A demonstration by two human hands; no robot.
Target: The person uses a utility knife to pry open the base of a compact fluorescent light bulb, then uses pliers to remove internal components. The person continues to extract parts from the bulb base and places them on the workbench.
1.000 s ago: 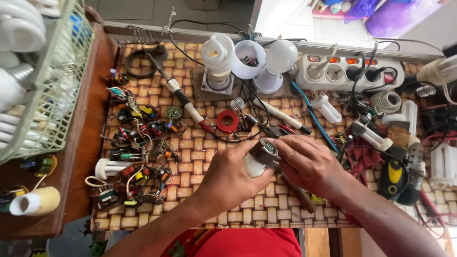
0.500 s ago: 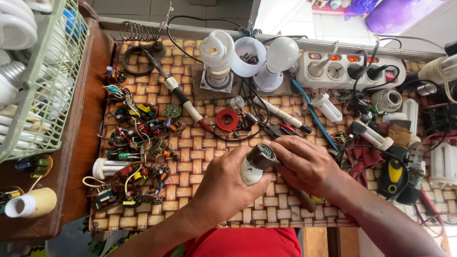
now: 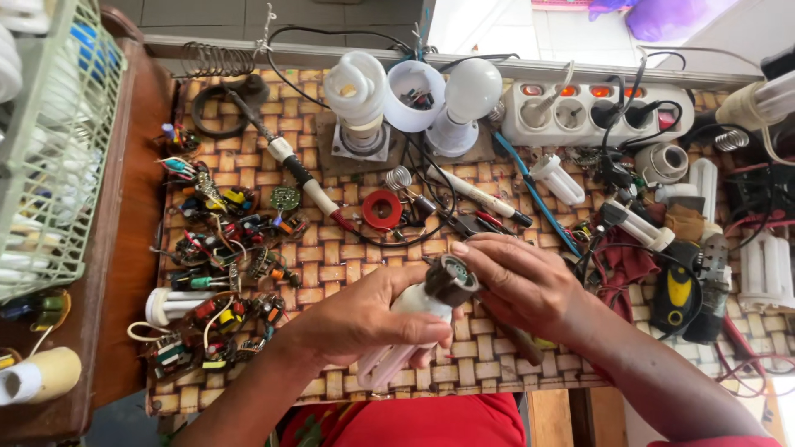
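Near the worktop's [image 3: 497, 364] front edge, the left hand [image 3: 364, 319] clamps a white lamp [image 3: 410, 323]; the right hand [image 3: 517, 281] pinches its dark base [image 3: 451, 280].

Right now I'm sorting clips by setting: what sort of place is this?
Probably a small lamp repair bench: loose circuit boards, a soldering iron, a power strip, and a fluorescent bulb held in both hands.

Across my woven-pattern surface [image 3: 248, 178] lie small circuit boards with coloured wires [image 3: 219, 248] at my left, a soldering iron [image 3: 286, 157] and a red tape roll [image 3: 382, 209]. Along the far edge stand a spiral lamp [image 3: 356, 91], a white cup [image 3: 416, 95], a round white bulb [image 3: 468, 95] and a power strip [image 3: 596, 112] (its switches glow orange). A pale green wire basket [image 3: 58, 157] sits far left.
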